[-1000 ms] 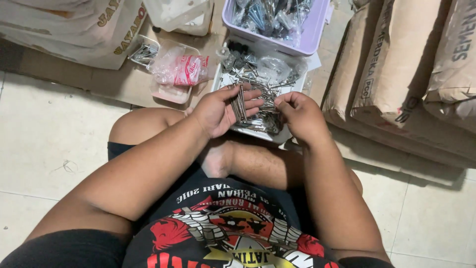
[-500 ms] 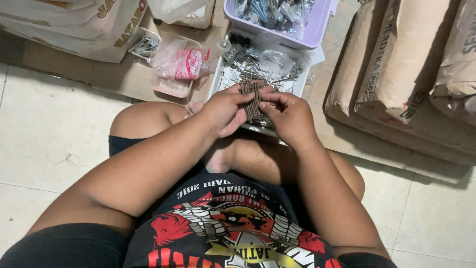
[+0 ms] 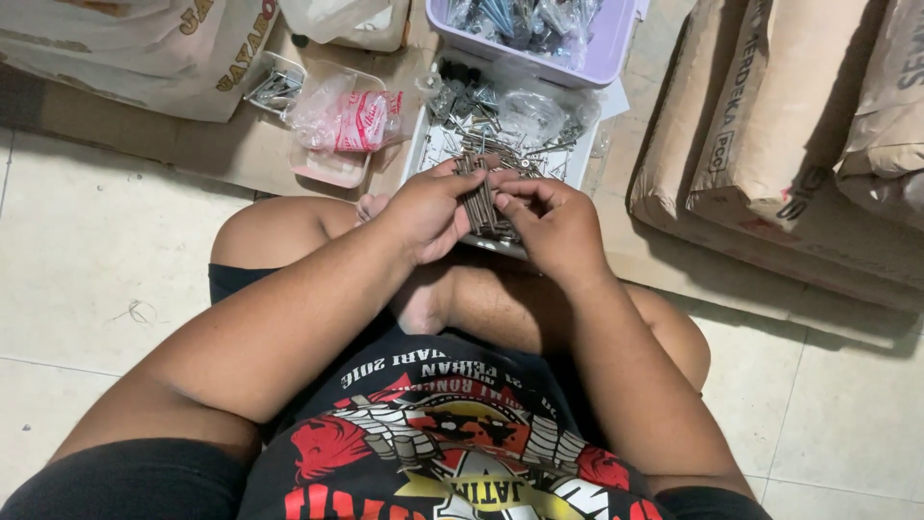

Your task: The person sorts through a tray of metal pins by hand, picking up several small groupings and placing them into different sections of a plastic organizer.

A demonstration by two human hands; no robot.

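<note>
The person sits cross-legged on the tiled floor, and both hands meet over the near edge of a shallow white tray [image 3: 577, 166] strewn with loose nails. The left hand [image 3: 423, 214] has its fingers [image 3: 450, 181] curled and clamped around a bundle of long nails [image 3: 478, 200], gripping it near the middle. The right hand [image 3: 553, 223] pinches the same bundle from the other side, thumb and fingertips pressed together on the shanks.

The bundle stands roughly upright in the picture, its long axis running from the person's lap towards the far side of the tray; which end carries the heads I cannot tell.

Steel nails like these look stiff and fairly heavy for their bulk, smooth enough to slide past one another, and sharp at the tips. A firm grip around the middle seems the safest hold, so none slip out endways.

Beyond the tray sits a lilac plastic bin [image 3: 616, 53] of bagged hardware. To its left lies a clear bag with red print [image 3: 348, 117], resting on flattened cardboard [image 3: 241, 154]. Stacked paper sacks [image 3: 799, 144] line the right side.
</note>
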